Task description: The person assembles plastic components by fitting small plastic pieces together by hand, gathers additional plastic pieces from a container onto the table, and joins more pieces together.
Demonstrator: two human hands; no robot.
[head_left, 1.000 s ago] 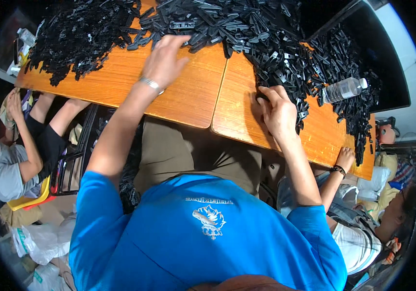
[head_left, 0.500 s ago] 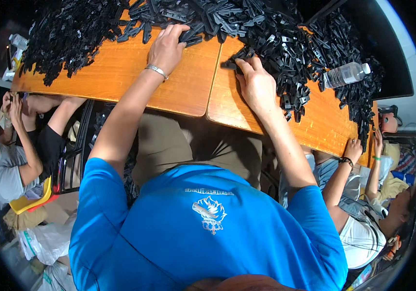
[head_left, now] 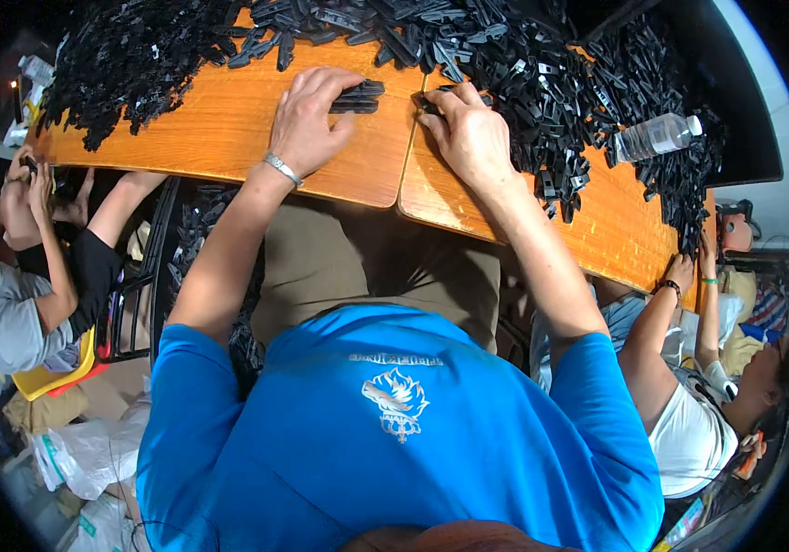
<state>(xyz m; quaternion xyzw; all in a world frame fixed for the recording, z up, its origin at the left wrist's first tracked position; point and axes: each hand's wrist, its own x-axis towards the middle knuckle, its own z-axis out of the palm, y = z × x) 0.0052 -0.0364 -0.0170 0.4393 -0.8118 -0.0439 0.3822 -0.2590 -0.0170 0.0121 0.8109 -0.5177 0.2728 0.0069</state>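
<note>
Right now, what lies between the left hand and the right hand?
In the head view: black pieces at the left hand, then wooden tabletop crossed by a seam, then a dark piece at the right hand.

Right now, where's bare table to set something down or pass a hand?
Bare wood: between the left heap and left hand; near edge between that hand and the right hand; smaller patch below the bottle. Crowded: far side and far right, under black parts.
</note>
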